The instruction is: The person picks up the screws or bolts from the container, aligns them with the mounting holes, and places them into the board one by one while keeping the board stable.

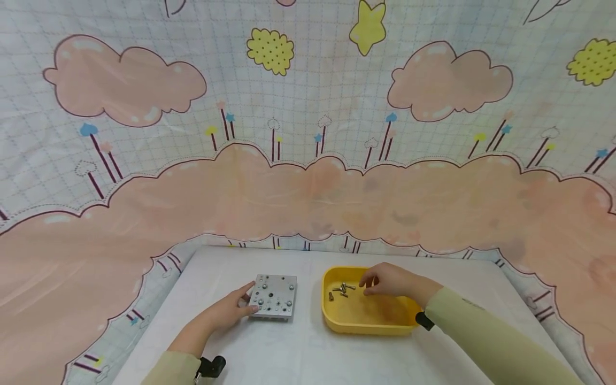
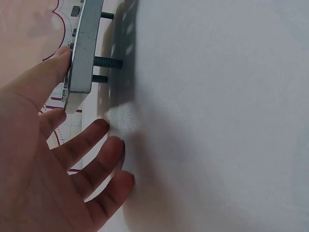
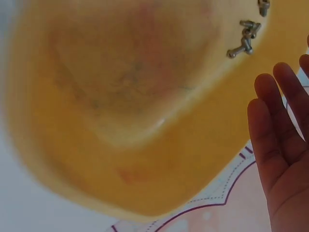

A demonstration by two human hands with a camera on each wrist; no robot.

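A square silver metal plate point(image 1: 281, 294) dotted with holes and bolt heads is left of centre in the head view. My left hand point(image 1: 226, 313) holds its left side, with the thumb at the near corner and the index finger farther back. In the left wrist view, threaded bolts point(image 2: 108, 63) stick out of the plate's underside toward the table, and the other fingers stay off it. Above the yellow tray point(image 1: 370, 329) hovers my right hand point(image 1: 392, 280), fingers loosely bent and holding nothing. Several small screws point(image 3: 247, 36) lie in the tray, left of the right hand.
A white cloth-covered table point(image 1: 308, 353) carries the plate and the tray, with a gap between them. Behind it hangs a patterned curtain point(image 1: 308, 198) with clouds and stars. Dark wrist cameras are strapped at both sleeves, the right one close to the tray's near right corner.
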